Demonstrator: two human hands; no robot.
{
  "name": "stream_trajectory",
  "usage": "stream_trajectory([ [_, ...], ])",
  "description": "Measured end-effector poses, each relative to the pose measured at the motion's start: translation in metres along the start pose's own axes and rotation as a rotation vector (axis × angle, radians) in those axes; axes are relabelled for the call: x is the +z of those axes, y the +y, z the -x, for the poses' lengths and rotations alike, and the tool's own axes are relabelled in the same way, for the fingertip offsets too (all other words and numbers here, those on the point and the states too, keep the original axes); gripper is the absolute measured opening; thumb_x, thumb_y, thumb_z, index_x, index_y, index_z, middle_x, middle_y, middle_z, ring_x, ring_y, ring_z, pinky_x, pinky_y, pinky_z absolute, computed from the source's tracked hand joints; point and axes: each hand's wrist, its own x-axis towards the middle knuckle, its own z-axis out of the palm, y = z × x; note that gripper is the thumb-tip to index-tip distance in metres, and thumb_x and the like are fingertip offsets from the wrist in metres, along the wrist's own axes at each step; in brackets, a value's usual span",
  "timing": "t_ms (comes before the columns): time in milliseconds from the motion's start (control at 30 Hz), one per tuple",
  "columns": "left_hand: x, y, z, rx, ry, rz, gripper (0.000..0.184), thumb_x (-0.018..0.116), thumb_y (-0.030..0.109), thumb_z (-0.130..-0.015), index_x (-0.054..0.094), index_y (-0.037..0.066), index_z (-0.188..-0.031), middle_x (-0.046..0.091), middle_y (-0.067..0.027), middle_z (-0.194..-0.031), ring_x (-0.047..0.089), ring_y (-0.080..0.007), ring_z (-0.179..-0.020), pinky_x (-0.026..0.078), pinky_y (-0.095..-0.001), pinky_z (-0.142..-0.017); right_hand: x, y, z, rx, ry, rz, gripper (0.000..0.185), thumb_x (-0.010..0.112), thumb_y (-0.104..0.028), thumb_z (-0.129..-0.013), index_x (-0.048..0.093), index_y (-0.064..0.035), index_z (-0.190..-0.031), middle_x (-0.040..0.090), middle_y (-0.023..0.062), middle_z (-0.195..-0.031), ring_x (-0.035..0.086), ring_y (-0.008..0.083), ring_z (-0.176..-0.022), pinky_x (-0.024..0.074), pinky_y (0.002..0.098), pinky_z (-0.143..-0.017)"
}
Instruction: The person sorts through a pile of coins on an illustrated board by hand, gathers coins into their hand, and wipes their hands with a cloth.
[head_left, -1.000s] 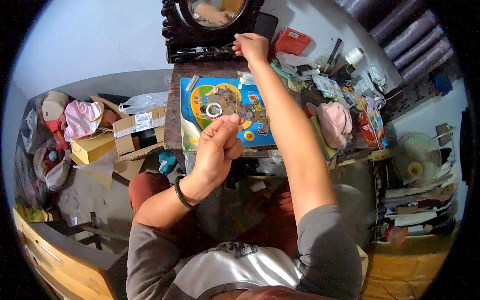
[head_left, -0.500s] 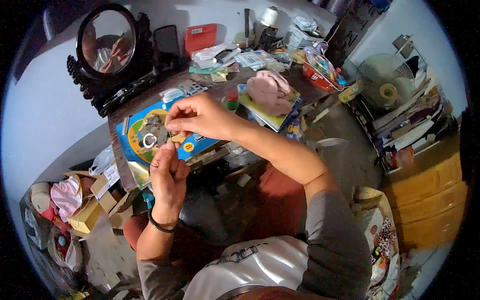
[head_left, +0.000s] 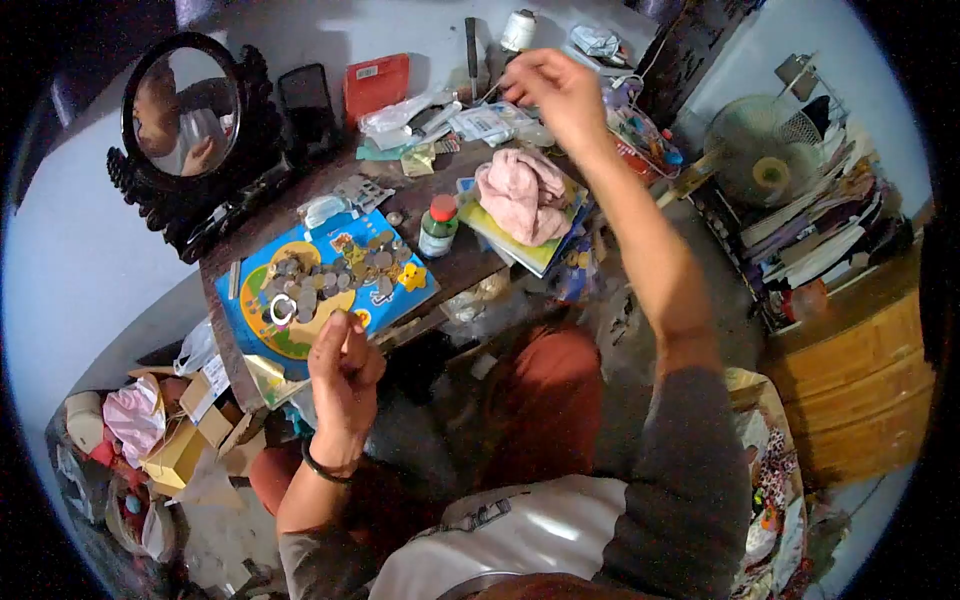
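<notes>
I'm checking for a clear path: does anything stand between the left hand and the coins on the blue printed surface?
Nothing visible stands between the left hand and the coins; the red-capped bottle stands to the right, off the blue printed surface.

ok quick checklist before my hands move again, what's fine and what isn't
1. Left hand in front of the blue book, thumb and fingers drawn together: ok
2. Anything small pinched in the left fingers: cannot tell, too small to make out
3. Right hand raised away from the coins: ok
4. Coins gathered into one neat pile: not ok, they are spread loosely over the book
5. Red-capped bottle standing with its cap on: ok
6. Pink cloth off the coins: ok, it lies on the books to the right
</notes>
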Motion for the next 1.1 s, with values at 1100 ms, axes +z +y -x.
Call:
stream_trajectory([
  [1100,-0.006,-0.024,-0.05,-0.265,-0.482,-0.386,0.03,0.051,0.02,-0.098,0.059,-0.001,-0.078,0.055,-0.0023,-0.07,0.042,-0.0061,-0.055,0.032,-0.0232,-0.051,-0.084,0.246,-0.27,-0.009,0.303,1.013,0.025,0.055,-0.022,-0.085,0.065,0.0002,-0.086,0.064,0.0248,-0.086,0.062,0.041,-0.084,0.0496,0.0476,-0.073],
])
